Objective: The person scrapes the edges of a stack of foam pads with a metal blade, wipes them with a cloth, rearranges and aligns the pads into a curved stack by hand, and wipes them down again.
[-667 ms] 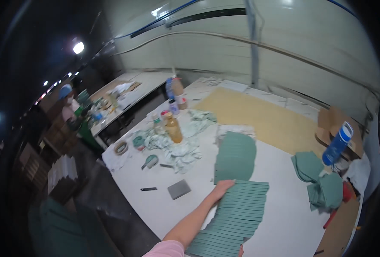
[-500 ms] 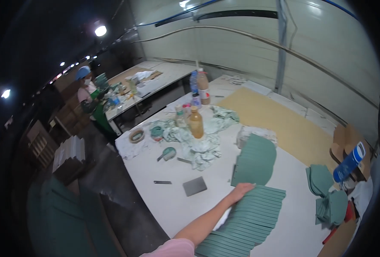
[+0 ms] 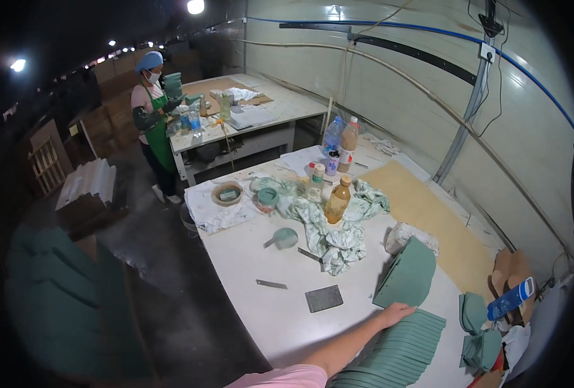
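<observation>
Here, the left hand [image 3: 398, 313] lies at the far end of the overlapping green strips [image 3: 408, 344] on the table [image 3: 287, 330]; whether its fingers pinch or merely rest cannot be told. The right hand is out of view. A sideways push could spread the strips or nudge the green stack [image 3: 408, 273] just beyond.
</observation>
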`<state>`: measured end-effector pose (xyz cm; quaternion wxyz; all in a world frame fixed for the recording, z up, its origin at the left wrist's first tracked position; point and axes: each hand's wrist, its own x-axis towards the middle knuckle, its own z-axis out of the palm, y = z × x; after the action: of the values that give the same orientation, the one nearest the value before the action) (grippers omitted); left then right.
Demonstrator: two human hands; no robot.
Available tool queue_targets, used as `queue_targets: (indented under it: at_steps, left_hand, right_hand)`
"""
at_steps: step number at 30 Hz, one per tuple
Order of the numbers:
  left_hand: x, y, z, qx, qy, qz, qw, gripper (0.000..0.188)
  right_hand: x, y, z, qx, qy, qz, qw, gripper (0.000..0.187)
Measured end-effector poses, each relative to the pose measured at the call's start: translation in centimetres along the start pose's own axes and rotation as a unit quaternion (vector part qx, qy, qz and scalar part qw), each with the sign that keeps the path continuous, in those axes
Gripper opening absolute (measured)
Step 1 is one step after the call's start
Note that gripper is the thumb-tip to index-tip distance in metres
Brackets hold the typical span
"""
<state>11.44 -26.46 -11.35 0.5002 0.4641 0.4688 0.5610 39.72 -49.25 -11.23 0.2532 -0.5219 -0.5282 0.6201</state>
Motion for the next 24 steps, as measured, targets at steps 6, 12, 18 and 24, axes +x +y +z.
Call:
queue_targets:
  at_steps: [6,12,18,24]
  left_hand:
    - [0.5,-0.3,0.5,0.010,-0.006,-0.007,1.000,0.057]
    - [0.4,0.2,0.8,-0.018,-0.064,-0.059,0.996,0.045]
    - [0.4,0.2,-2.4,0.021,-0.005,-0.145,0.989,0.040]
    - [1.1,-0.3,-1.8,-0.233,-0.141,-0.160,0.949,0.060]
  right_hand:
    - [-2.4,0.1,-0.1,0.004,0.028,0.037,0.999,0.124]
    - [-5.5,-0.7,-0.1,0.045,0.070,0.037,0.996,0.123]
    - [-2.4,-4.9,1.9,0.003,0.022,-0.106,0.994,0.123]
    - [-1.8,-3.8,1.1,-0.010,0.030,-0.123,0.992,0.126]
